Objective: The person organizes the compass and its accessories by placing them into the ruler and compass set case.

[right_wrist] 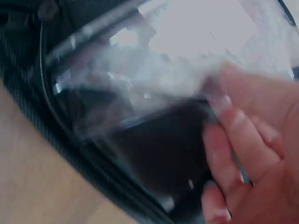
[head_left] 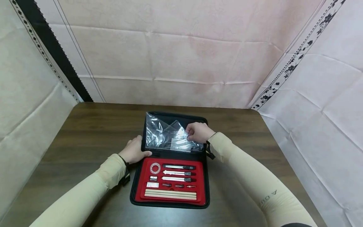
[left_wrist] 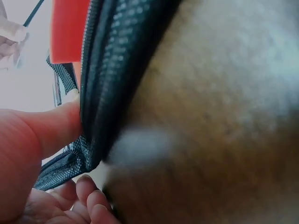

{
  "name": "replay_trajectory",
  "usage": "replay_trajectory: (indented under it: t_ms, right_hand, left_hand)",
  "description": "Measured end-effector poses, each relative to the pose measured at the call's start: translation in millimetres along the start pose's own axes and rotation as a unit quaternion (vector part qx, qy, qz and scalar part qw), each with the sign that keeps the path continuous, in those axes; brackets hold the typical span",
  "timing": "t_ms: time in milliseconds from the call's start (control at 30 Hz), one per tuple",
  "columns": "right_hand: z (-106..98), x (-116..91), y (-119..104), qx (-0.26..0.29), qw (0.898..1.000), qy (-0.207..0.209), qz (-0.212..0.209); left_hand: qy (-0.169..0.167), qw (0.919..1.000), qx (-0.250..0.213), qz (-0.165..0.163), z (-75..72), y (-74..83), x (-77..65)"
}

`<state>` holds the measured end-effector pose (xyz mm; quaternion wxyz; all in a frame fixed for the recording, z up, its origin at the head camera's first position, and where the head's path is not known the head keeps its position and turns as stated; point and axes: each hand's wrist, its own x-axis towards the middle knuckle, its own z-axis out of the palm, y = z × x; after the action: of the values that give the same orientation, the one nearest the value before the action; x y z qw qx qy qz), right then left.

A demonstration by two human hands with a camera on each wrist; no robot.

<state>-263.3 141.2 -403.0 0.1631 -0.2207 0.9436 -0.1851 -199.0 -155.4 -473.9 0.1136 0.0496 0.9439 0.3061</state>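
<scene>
A black zippered case (head_left: 170, 154) lies spread open on the table, with a red tray (head_left: 141, 193) in its near half. My left hand (head_left: 132, 152) grips the case's left edge close to the fold, thumb on the inner side and fingers around the outside. In the left wrist view the thumb presses against the zipper edge (left_wrist: 100, 84). Over the lid, my right hand (head_left: 199, 132) pinches a clear plastic bag (head_left: 158, 134) between thumb and fingers. The bag looks crinkled and shiny, and a pale printed slip (head_left: 181, 145) shows at its lower part.
Set into the tray are a white ring (head_left: 155, 168), several craft-knife-like tools (head_left: 177, 173), small metal pieces, a white block (head_left: 152, 184) and pale sticks (head_left: 170, 194). The brown wooden table (head_left: 107, 123) meets white cloth walls (head_left: 170, 63) at the back and sides.
</scene>
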Motion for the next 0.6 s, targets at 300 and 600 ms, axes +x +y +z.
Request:
replay_trajectory:
  t_ms: [300,600]
  right_hand:
    - [1.9,-0.5,-6.4,-0.06,0.997,0.031,-0.023]
    - [8.7,3.8,3.8,-0.075,0.996,0.026,-0.042]
  left_hand:
    - [-0.005,0.9999,-0.005,-0.015,2.3,1.1,-3.7]
    - [-0.007,0.9997,-0.012,-0.019,-2.3,6.6,-5.9]
